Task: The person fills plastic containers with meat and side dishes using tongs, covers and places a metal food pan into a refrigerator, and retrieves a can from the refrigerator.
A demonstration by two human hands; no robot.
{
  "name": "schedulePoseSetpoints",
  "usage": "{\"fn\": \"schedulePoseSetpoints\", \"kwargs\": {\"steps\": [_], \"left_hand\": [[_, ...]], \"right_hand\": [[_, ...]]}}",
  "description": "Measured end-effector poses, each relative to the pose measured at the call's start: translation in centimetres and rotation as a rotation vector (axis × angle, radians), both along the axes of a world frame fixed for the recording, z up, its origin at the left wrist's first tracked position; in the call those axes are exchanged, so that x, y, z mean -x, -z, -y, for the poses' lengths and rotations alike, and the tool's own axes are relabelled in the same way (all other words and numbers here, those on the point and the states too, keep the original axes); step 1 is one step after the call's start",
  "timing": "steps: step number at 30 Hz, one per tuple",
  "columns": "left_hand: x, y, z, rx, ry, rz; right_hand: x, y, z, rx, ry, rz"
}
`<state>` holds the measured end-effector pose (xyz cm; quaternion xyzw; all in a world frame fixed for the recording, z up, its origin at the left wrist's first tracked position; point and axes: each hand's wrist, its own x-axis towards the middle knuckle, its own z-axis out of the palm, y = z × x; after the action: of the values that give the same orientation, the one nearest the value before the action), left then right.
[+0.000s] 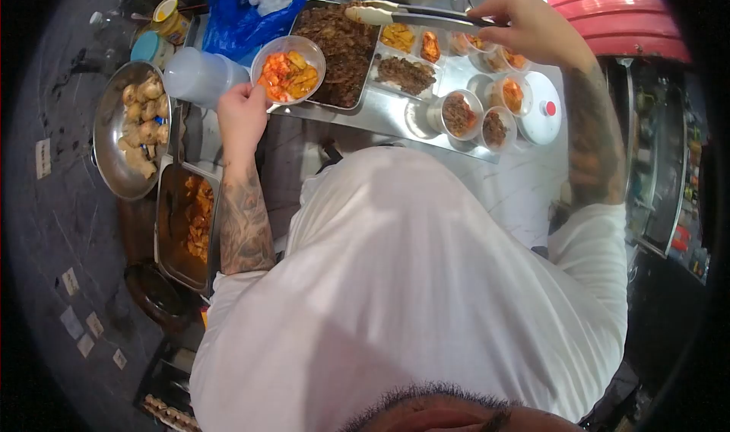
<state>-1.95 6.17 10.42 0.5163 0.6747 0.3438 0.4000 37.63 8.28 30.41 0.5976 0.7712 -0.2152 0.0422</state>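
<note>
Between the fingers of my left hand (243, 120) is the rim of a clear round container (287, 68) with red and yellow food in it. My right hand (521, 25) grips long metal tongs (426, 15), whose tips lie over the back of a metal tray of dark cooked meat (344, 74). The container overlaps the left edge of this tray. Right of the tray stands a compartment tray (407, 74) with rice topped with dark meat, yellow pieces and red kimchi.
Several filled cups (459, 115) and a white round lid (541, 109) stand to the right. Stacked clear containers (199, 77), a blue bag (239, 17), a steel bowl of onions (114, 154) and a deep pan of reddish food (199, 223) are at the left.
</note>
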Motion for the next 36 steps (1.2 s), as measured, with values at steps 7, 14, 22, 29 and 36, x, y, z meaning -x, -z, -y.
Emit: {"fn": "schedulePoseSetpoints", "kwargs": {"steps": [7,14,22,29,36], "left_hand": [[-0.5,1.3,-0.9,0.052,0.067,-0.055],[-2.9,-1.0,-0.3,0.026,0.082,-0.008],[-0.8,2.3,0.3,0.003,0.013,0.052],[1.8,-0.1,1.8,0.031,-0.09,0.235],[2.6,0.0,2.4,0.068,-0.153,0.275]], "right_hand": [[1.3,-3.1,1.8,-0.061,-0.049,-0.121],[5.6,-2.6,2.3,-0.033,-0.088,-0.018],[-0.2,-1.4,0.9,-0.11,-0.098,-0.046],[4.4,5.7,0.6,-0.11,-0.204,0.364],[7.7,8.0,-0.3,-0.068,-0.296,0.466]]}}
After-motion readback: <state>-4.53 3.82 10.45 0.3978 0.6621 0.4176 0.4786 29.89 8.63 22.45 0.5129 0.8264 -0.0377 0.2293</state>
